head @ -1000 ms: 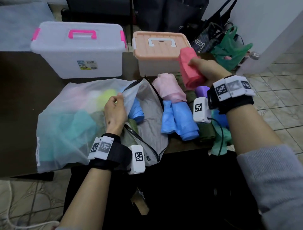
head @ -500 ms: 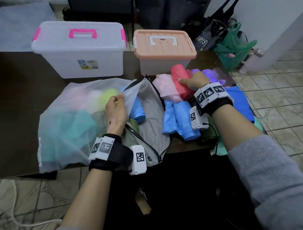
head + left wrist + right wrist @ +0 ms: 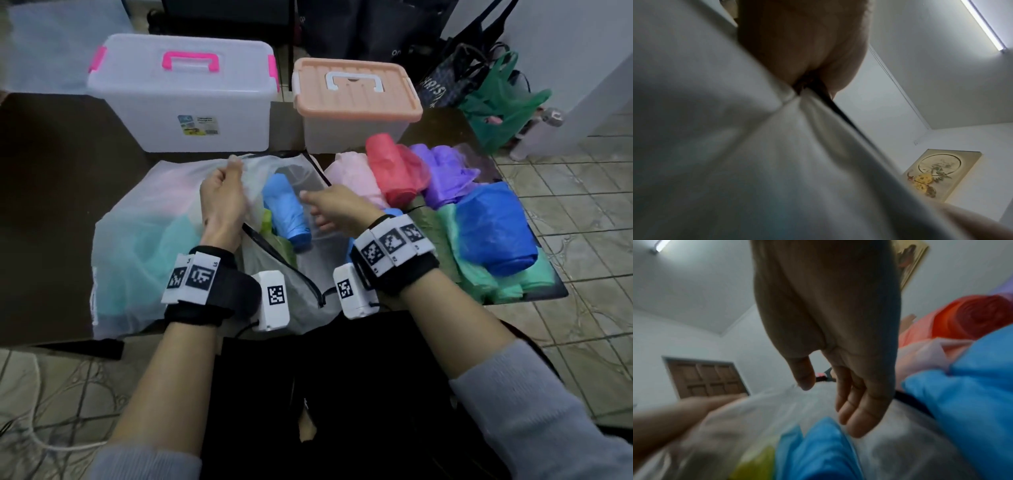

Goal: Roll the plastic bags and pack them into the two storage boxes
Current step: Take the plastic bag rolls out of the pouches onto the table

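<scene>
Pinching the rim of the big white mesh bag (image 3: 144, 240), the left hand (image 3: 222, 202) lifts its mouth open near the middle of the tabletop (image 3: 51, 178). In the left wrist view the fingers (image 3: 807, 48) squeeze a fold of that white cloth. The right hand (image 3: 337, 210) holds nothing. Its fingers (image 3: 855, 410) are straight and loose, and it hovers over the bag's open mouth, just above a light blue rolled bag (image 3: 287, 209) that lies inside. A yellow-green bag (image 3: 267, 222) peeks out beside the blue one. More soft colors show through the mesh, teal and pink.

Rolled plastic bags sit in a pile by the right edge of the tabletop. A red roll (image 3: 394, 171) leans on a pale pink roll (image 3: 352, 178). A purple bag (image 3: 442, 171) lies next to the red one. A dark blue roll (image 3: 493, 226) rests on light green bags (image 3: 479, 277) at the front right corner.

Two storage boxes stand along the back edge, both with lids on. The clear box with pink handle (image 3: 185, 92) is on the left. The box with the peach lid (image 3: 356, 99) is on the right, close behind the rolls.

On the floor past the table lies a green plastic bag (image 3: 503, 102) beside some dark bags.
</scene>
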Demonstrator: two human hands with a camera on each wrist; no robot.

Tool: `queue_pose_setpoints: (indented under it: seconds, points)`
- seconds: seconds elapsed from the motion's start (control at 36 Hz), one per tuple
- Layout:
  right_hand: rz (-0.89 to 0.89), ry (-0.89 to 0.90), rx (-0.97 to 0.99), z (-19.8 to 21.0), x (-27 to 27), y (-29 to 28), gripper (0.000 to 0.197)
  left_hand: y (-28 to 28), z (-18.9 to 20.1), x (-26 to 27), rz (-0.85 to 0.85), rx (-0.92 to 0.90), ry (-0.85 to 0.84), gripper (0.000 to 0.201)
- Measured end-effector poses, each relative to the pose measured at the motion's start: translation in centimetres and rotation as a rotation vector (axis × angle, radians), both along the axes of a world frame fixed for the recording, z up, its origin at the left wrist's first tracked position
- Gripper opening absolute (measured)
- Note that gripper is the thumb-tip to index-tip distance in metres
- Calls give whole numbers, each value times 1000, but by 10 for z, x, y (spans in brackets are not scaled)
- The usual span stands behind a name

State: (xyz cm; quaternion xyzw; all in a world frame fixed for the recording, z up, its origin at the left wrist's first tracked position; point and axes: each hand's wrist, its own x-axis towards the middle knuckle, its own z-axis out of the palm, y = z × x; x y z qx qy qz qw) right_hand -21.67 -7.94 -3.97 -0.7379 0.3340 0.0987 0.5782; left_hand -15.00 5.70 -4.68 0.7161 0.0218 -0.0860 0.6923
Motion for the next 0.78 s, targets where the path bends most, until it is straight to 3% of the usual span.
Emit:
queue_pose_setpoints:
  seconds: [0.19, 0.5, 0.64, 0.78]
  points:
    - [76, 46, -150, -13, 3, 22, 30, 7, -6, 3, 31, -83, 75, 33]
    - [148, 127, -321, -12, 12, 30, 64, 4, -5, -1, 32, -109, 89, 36]
    - [113, 136, -250, -5, 11, 21, 61, 4, -5, -3, 35, -124, 91, 38]
    - [68, 143, -52, 12, 1, 2, 43, 5, -7, 0, 38, -98, 97, 32]
